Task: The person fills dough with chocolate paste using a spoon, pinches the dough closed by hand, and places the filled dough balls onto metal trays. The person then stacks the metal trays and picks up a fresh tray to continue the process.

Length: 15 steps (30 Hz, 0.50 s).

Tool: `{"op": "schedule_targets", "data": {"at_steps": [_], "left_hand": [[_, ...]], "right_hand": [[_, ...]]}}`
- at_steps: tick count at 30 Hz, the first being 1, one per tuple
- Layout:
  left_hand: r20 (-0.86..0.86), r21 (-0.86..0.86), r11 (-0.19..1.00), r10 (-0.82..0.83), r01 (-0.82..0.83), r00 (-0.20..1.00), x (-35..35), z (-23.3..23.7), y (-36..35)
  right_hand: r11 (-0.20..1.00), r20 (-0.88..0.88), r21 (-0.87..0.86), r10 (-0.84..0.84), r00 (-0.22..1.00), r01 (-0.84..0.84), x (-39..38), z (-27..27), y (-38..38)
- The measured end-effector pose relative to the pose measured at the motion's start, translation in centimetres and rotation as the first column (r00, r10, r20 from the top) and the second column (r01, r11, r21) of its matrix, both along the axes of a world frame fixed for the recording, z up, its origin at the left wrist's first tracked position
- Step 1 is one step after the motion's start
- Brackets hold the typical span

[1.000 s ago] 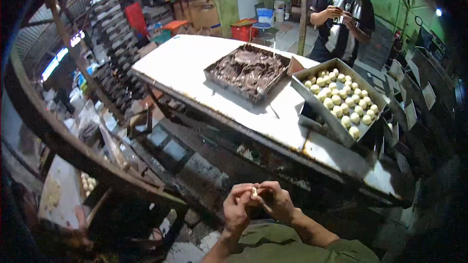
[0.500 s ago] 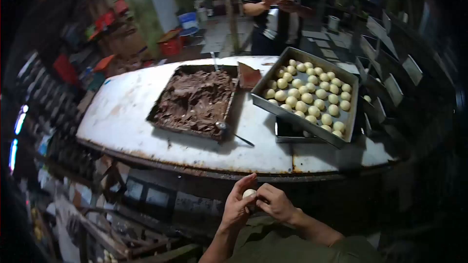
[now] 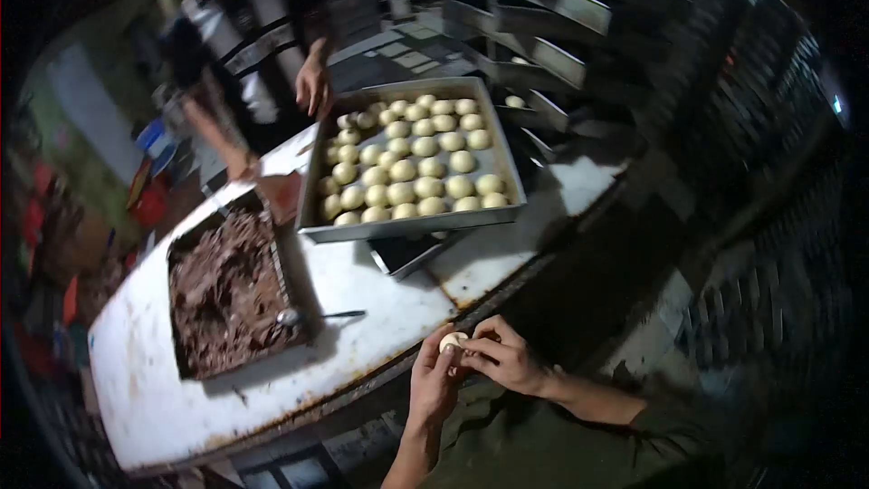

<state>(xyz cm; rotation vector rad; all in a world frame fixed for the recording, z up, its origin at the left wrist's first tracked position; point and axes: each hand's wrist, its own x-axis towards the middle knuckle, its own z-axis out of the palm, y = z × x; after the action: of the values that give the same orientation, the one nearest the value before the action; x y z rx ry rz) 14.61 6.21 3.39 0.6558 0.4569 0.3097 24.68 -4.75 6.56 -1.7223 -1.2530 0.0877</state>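
Observation:
A small pale dough ball (image 3: 453,340) is held in front of my body, just off the table's near edge. My left hand (image 3: 432,391) cups it from the left, with the thumb against it. From the other side, my right hand (image 3: 507,359) pinches at the same ball with bent fingers, which partly hide it. Ahead of both hands, a metal tray (image 3: 416,226) holds many similar round dough balls. To the left lies a pan of thick brown filling (image 3: 226,290), with a spoon (image 3: 344,314) resting over its near right corner.
The white table (image 3: 358,344) has a stained front edge. Under the dough tray sits another dark tray (image 3: 398,258). Across the table stands a person (image 3: 249,45), one hand near the tray's back corner. Stacked metal trays (image 3: 534,54) stand at the back right.
My view has swung right and tilted. The person opposite has separated their hands and reached down toward the table. My right fingers have shifted over the dough ball, which both my hands still hold.

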Motion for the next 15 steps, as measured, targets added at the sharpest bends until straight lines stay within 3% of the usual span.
{"op": "schedule_targets", "data": {"at_steps": [3,6,8,9,10,11,12,13,14,15], "left_hand": [[0.022,0.083,0.993,-0.087,0.085,0.996,3.1,-0.5,-1.3],[-0.067,0.148,0.972,-0.176,0.184,0.982,7.7,-1.0,-3.3],[-0.186,0.497,0.845,-0.118,0.197,0.975,12.9,-1.6,-5.7],[-0.152,0.664,0.730,-0.083,0.164,0.985,16.0,-2.8,-6.5],[-0.135,0.561,0.807,-0.131,0.185,0.982,19.8,-3.7,-7.5],[-0.059,0.791,0.609,-0.009,0.052,0.998,24.2,-6.0,-8.3],[0.050,0.986,0.155,0.083,-0.062,0.995,28.9,-5.2,-8.8],[0.010,0.999,0.050,0.103,-0.015,0.995,33.2,-6.1,-9.1],[-0.109,0.985,-0.122,0.106,0.122,0.988,36.4,-4.0,-9.8],[-0.279,0.916,-0.258,0.137,0.306,0.950,40.2,-5.7,-9.6]], "right_hand": [[0.997,-0.051,0.029,-0.064,0.997,0.065,3.4,-2.3,-2.0],[0.997,-0.172,0.045,-0.054,0.984,0.063,7.4,-3.8,-4.3],[0.982,-0.396,-0.107,-0.187,0.899,0.157,11.2,-4.2,-6.6],[0.991,-0.474,0.054,-0.082,0.877,0.122,14.5,-6.6,-7.7],[0.989,-0.573,0.063,-0.072,0.817,0.131,18.2,-7.8,-9.1],[0.983,-0.541,0.055,-0.119,0.833,0.176,22.2,-8.4,-10.7],[0.949,-0.406,-0.005,-0.290,0.867,0.316,26.2,-9.5,-12.4],[0.903,-0.588,0.075,-0.302,0.750,0.422,30.0,-11.1,-13.7],[0.848,-0.648,0.103,-0.338,0.682,0.519,33.9,-12.1,-14.9],[0.816,-0.468,0.057,-0.487,0.737,0.576,37.6,-12.5,-15.7]]}}
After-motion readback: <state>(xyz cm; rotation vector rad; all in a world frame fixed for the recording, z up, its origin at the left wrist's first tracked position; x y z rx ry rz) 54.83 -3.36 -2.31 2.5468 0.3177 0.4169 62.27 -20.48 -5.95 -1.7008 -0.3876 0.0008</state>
